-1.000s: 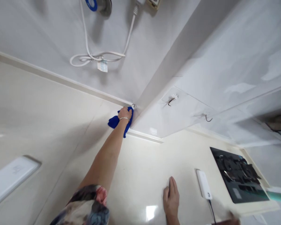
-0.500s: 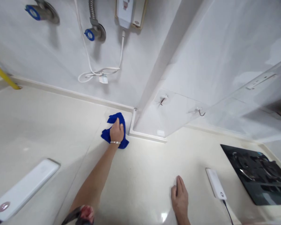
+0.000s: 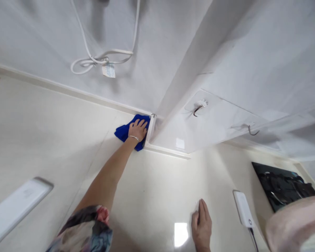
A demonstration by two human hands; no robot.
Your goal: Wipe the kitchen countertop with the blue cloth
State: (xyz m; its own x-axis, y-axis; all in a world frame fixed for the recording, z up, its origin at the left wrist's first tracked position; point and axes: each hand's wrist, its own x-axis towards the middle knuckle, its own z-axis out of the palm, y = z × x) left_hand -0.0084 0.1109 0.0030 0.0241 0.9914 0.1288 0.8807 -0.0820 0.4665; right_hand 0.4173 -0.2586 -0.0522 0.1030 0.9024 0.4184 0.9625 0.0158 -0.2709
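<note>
My left hand reaches far out and presses down on a blue cloth, fingers curved over it. The cloth lies on the cream countertop, tucked in the corner where the back wall meets a jutting white column. A thin bracelet sits on that wrist. My right hand lies flat on the countertop near the front edge, fingers straight and together, holding nothing.
A white oblong device with a dark cable lies right of my right hand. A black hob sits at far right. A white slab lies at left. Two hooks and a looped white cord hang on the walls. A blurred pinkish shape fills the lower right.
My left hand slid the blue cloth back up into the corner against the column. The view tilted down, so the taps left the frame. My right hand stayed put.
</note>
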